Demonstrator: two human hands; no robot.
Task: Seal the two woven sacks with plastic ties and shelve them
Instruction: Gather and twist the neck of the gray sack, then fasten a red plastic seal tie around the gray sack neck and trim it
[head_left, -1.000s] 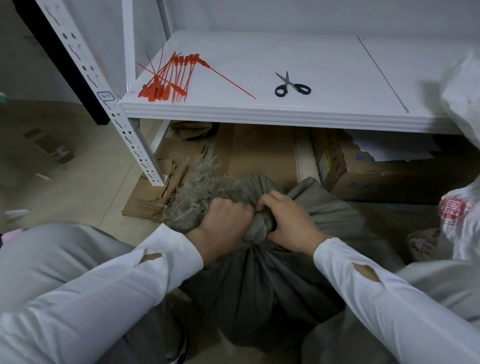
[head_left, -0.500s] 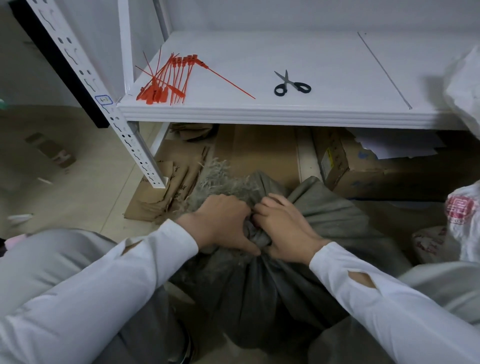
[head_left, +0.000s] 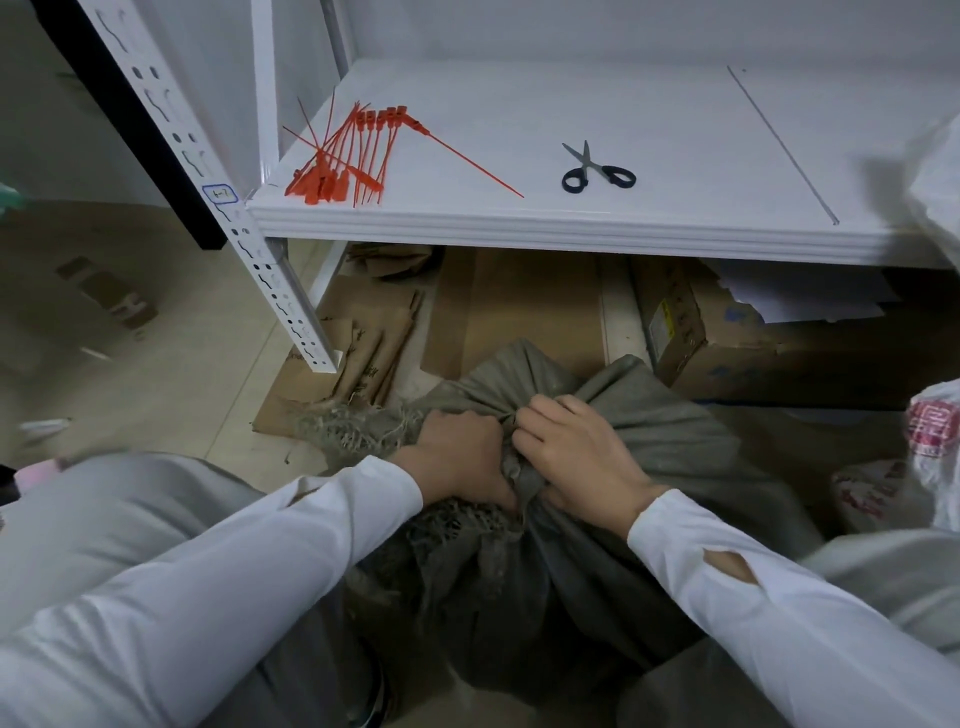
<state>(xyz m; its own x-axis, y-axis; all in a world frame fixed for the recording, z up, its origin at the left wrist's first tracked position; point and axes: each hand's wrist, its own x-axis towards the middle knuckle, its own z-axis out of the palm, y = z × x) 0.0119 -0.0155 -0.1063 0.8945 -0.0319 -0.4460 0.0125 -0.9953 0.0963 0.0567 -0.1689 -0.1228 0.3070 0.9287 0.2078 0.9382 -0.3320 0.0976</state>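
head | left hand (head_left: 460, 460) + right hand (head_left: 579, 460) grip | sack (head_left: 660, 431) neck between, probably

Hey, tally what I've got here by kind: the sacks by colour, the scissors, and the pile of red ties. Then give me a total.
grey sack: 1
white sack: 1, cut off at the right edge
scissors: 1
pile of red ties: 1, too tangled to count singly
Total: 4
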